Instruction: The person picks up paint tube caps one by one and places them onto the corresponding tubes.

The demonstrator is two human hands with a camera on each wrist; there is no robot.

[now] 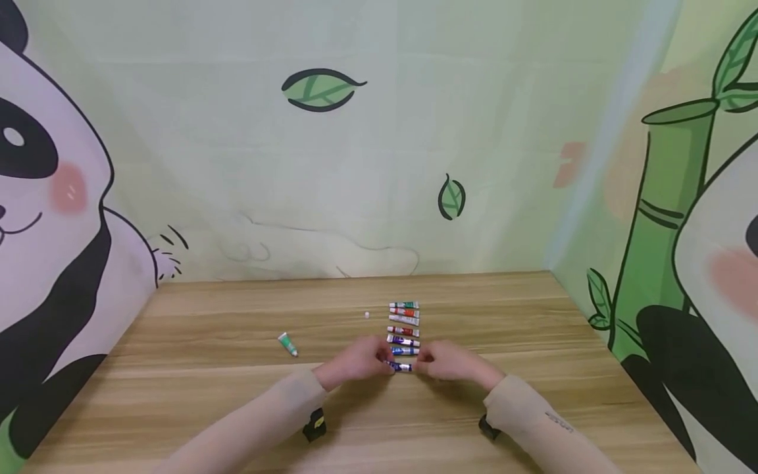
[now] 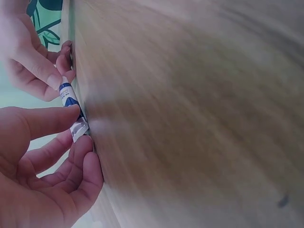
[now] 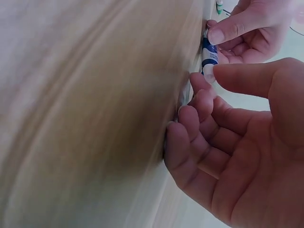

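Observation:
A small blue-and-white paint tube lies low over the table between my two hands. My left hand pinches its silver crimped end, thumb on top in the left wrist view. At the white cap end, my right hand holds the tube between thumb and fingertips. Just beyond it, several paint tubes lie in a column: blue, purple, dark red, white, orange-red and green. The left fingers partly hide the near tubes' ends.
A light green tube lies by itself to the left on the wooden table. Left of the column sits a small white cap-like piece. Behind the table hangs a backdrop with pandas and bamboo. Black devices sit under both wrists.

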